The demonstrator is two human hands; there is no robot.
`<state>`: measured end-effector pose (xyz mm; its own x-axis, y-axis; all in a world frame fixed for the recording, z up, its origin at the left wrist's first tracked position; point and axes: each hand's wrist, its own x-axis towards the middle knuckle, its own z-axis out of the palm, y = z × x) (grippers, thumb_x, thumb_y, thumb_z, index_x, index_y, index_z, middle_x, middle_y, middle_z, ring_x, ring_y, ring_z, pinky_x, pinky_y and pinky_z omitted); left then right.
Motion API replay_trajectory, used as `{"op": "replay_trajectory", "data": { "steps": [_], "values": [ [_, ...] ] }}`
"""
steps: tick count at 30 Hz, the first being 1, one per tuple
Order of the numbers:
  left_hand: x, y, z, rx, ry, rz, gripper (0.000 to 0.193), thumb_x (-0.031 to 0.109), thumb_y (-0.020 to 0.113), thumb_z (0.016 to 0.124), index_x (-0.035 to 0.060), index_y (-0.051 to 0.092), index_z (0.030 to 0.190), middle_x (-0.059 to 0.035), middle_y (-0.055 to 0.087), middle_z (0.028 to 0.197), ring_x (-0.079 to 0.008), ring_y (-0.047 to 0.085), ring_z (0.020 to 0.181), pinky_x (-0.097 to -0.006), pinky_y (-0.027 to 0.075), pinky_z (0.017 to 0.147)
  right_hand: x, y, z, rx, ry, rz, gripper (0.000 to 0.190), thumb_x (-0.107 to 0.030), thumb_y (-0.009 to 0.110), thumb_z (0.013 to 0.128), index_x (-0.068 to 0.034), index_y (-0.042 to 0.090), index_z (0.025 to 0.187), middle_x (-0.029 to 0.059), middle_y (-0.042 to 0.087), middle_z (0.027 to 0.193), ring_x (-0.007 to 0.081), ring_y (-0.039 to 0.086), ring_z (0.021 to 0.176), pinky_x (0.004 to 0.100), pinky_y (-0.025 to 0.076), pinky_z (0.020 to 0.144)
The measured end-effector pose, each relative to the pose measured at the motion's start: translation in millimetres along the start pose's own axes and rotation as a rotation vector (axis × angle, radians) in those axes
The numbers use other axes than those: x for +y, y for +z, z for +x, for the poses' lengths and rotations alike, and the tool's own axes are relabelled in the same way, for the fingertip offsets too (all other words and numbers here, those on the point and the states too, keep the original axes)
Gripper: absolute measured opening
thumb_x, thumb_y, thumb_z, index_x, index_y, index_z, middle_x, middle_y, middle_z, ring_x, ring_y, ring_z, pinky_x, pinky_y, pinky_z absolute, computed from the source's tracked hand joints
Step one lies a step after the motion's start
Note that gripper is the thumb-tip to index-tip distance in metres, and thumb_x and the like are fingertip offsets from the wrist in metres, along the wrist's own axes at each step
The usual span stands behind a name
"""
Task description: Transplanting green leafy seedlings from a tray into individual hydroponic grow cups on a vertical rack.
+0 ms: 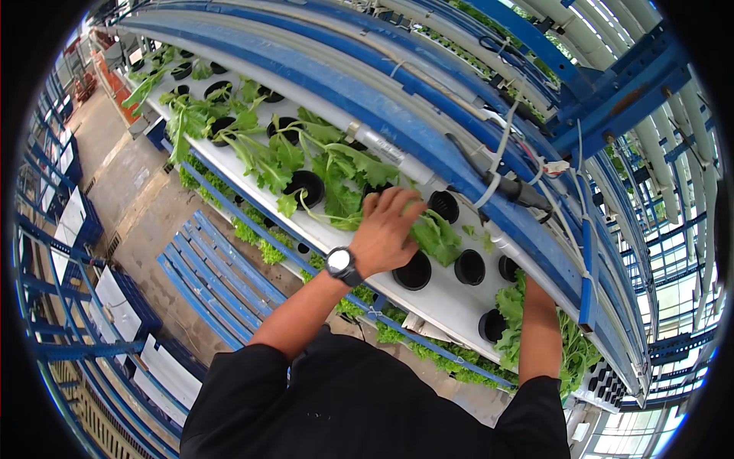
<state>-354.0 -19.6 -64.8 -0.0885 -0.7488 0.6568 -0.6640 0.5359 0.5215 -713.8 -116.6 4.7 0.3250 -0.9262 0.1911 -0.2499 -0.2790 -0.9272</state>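
My left hand [389, 228], with a watch [340, 261] on its wrist, bends its fingers down over a black net pot in the white grow panel [367, 284]. A leafy green seedling [437, 238] shows at its fingertips; the hand hides whether it grips the plant. My right forearm reaches up beneath the blue rail, which hides the right hand. Frilly leaves [508, 327] lie beside that forearm. Black net pots [413, 271] sit in the panel between both arms. Limp leafy seedlings [284, 152] lean out of the pots left of my left hand.
Just above the panel run a tubular grow light [395, 150] and a blue metal rail [309, 89], with cables [504, 149] tied along them. A lower tier holds lettuce [272, 246]. Blue slats [218, 275] lie to the left, by blue crates [123, 298] with white lids.
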Motion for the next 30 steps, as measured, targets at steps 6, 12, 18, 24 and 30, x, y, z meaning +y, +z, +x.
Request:
{"op": "replay_trajectory", "data": {
  "steps": [6,12,18,24,30],
  "values": [
    [-4.3,30.7,-2.3,-0.089,0.026,0.085,0.058,0.011,0.069,0.078,0.0084,0.064,0.136,-0.0098,0.065,0.131,-0.0317,0.053,0.134,-0.0562,0.032,0.107,73.5,43.3,68.9,-0.303,0.100,-0.247,0.033,-0.014,0.064,0.099,-0.008,0.071,0.131,0.0076,0.070,0.126,0.0210,0.068,0.117,0.0369,0.052,0.103],
    [-12.1,33.7,-10.3,-0.013,0.035,0.054,0.036,0.015,0.070,0.082,0.0072,0.073,0.117,-0.0090,0.066,0.122,-0.0302,0.053,0.132,-0.0570,0.030,0.108,100.5,55.8,85.9,-0.388,0.190,-0.486,0.030,-0.015,0.064,0.099,-0.007,0.072,0.127,0.0073,0.073,0.120,0.0208,0.069,0.112,0.0356,0.054,0.097],
    [-12.5,33.5,-6.1,-0.026,0.030,0.052,0.034,0.014,0.067,0.085,0.0083,0.073,0.119,-0.0073,0.066,0.124,-0.0291,0.054,0.130,-0.0563,0.028,0.107,69.8,51.6,51.0,-0.224,0.209,-0.688,0.032,-0.022,0.065,0.100,-0.006,0.072,0.126,0.0107,0.074,0.119,0.0251,0.070,0.110,0.0380,0.054,0.095],
    [-12.0,39.6,-2.8,-0.015,0.034,0.123,0.031,0.019,0.071,0.085,0.0089,0.074,0.113,-0.0081,0.066,0.124,-0.0288,0.055,0.129,-0.0577,0.031,0.106,-30.0,58.6,-14.3,-0.106,0.089,-0.975,0.035,-0.028,0.066,0.101,-0.005,0.072,0.126,0.0140,0.075,0.119,0.0294,0.071,0.109,0.0404,0.055,0.094],
    [-17.3,40.8,-0.1,0.199,0.294,0.239,0.037,0.019,0.086,0.079,0.0035,0.067,0.106,-0.0167,0.065,0.108,-0.0392,0.060,0.110,-0.0664,0.030,0.110,-96.8,101.4,-124.1,-0.209,-0.022,-0.824,0.037,-0.031,0.066,0.103,-0.010,0.069,0.133,0.0152,0.072,0.133,0.0386,0.067,0.119,0.0486,0.051,0.104]
  ]
}}
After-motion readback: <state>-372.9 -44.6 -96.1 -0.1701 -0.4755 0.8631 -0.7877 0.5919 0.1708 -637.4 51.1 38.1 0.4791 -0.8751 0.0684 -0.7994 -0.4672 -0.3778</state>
